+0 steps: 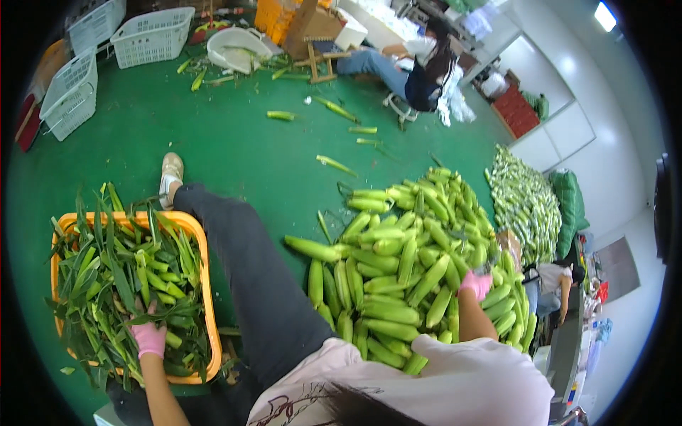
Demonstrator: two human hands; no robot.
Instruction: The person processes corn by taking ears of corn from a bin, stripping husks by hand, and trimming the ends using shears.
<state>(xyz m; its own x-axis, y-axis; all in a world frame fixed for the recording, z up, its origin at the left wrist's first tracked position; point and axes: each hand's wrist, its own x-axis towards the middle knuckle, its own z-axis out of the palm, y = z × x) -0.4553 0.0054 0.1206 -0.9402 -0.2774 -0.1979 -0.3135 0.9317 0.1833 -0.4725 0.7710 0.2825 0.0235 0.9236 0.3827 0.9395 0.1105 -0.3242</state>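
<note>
My left hand [149, 338], in a pink glove, reaches into an orange plastic crate [212, 325] heaped with green corn husks and stalk ends [114, 266]. Leaves cover part of its fingers, so its grip is unclear. Over on the right, my right hand [476, 286], also pink-gloved, is at the far right part of a large pile of corn cobs in pale green husks [391, 287]. A small grey, blurred thing [484, 268] shows at its fingers; whether it is held cannot be made out. My outstretched leg [256, 271] lies between crate and pile.
Husk scraps [335, 165] litter the green floor [229, 138]. White plastic baskets [152, 40] and a white tub [237, 50] stand at the back left, near a wooden stool [319, 61]. One person [426, 69] sits beyond; another [551, 287] bends at right, near a second corn heap [525, 207].
</note>
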